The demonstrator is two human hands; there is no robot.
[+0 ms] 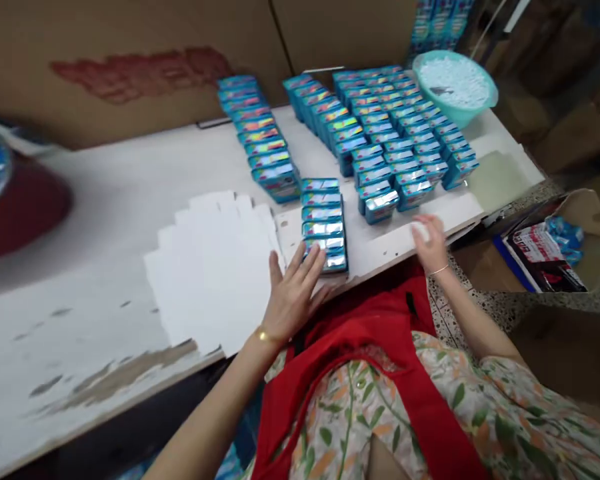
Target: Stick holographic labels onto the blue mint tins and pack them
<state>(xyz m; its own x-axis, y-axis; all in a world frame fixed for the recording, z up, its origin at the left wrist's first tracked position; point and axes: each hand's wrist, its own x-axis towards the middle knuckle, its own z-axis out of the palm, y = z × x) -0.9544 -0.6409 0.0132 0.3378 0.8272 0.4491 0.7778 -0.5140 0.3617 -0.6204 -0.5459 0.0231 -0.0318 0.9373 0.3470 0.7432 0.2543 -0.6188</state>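
Note:
My left hand (294,295) is open, its fingers stretched over the near end of a short row of blue packets (322,213). The fingertips rest on the nearest packets. White sheets (215,267), fanned out in an overlapping pile, lie to the left of this hand. My right hand (431,245) is at the table's front edge with its fingers curled together. Something small and whitish shows at its fingertips, too blurred to name. Just beyond the right hand stand several longer rows of the same blue packets (380,207).
Another row of blue packets (270,157) stands at the back. A turquoise bowl (463,117) of small white pieces is at the far right corner, and a dark red tub (35,207) at the left. An open carton (593,220) is beside the table. Brown cardboard (130,40) stands behind.

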